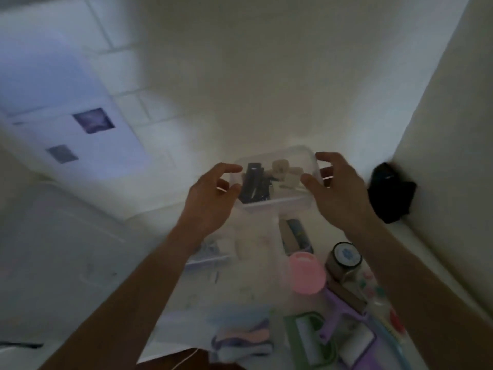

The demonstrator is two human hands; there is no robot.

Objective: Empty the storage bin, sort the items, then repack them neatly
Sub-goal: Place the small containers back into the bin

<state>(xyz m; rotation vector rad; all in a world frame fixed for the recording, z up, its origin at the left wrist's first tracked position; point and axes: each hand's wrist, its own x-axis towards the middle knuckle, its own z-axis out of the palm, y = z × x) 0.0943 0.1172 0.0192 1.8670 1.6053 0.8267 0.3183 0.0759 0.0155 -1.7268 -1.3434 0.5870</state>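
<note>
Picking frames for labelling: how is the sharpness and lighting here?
Head view: dim and soft all over; the small clear plastic box between left hand and right hand is blurred, contents unreadable; wide-angle bending at the edges; bluish cast on the left.

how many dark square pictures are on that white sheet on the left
2. The larger dark square sits higher on the white sheet; the smaller dark square lies below and left of it. The sheet runs off the left edge, so more may be out of view.
</note>
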